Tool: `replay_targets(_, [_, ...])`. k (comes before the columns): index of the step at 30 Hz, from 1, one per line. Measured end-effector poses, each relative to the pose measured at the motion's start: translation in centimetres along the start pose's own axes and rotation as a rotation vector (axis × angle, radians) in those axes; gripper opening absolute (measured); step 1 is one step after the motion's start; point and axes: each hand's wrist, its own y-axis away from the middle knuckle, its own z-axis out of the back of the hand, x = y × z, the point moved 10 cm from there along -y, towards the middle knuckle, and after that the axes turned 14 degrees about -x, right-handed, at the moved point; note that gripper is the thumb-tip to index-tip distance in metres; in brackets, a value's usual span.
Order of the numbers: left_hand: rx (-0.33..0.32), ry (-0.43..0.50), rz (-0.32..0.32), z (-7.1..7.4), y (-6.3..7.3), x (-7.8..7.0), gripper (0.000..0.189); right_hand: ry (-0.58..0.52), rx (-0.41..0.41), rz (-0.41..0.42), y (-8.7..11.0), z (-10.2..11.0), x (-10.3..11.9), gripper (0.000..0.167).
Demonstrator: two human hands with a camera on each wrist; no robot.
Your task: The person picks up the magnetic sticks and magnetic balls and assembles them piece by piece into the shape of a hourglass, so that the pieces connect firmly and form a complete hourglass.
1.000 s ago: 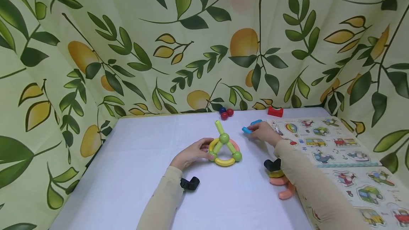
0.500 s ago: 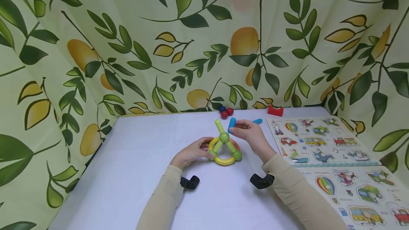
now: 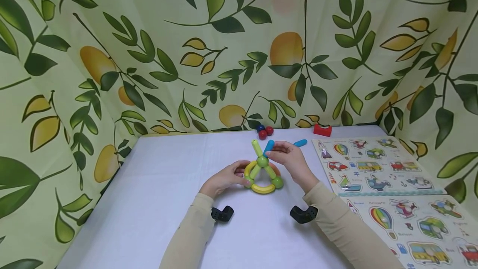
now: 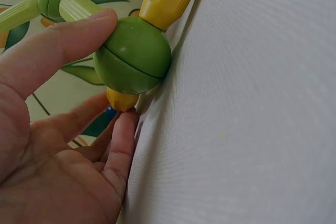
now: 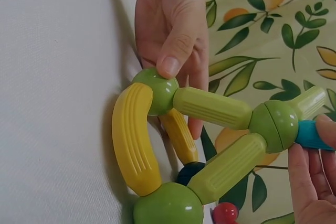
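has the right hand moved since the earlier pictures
Yes. In the head view, the right hand has moved left, away from the far picture board, and now holds a blue stick against the top green ball.

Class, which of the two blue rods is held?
The blue rod pinched by the right hand, its end against a green ball; the other blue rod lies on the table.

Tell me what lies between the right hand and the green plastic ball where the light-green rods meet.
A straight blue plastic rod, pinched by the right hand, appears to meet the green ball; the right wrist view shows it.
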Motion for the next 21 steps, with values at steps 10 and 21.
replay_targets(10, [-0.002, 0.006, 0.013, 0.0, -0.1, 0.2, 0.080, 0.149, 0.070, -0.029, 0.6, -0.5, -1.3, 0.048])
replay_targets(21, [-0.003, -0.013, 0.017, 0.0, -0.2, 0.3, 0.080, 0.261, 0.188, 0.014, -1.5, 0.2, -1.4, 0.045])
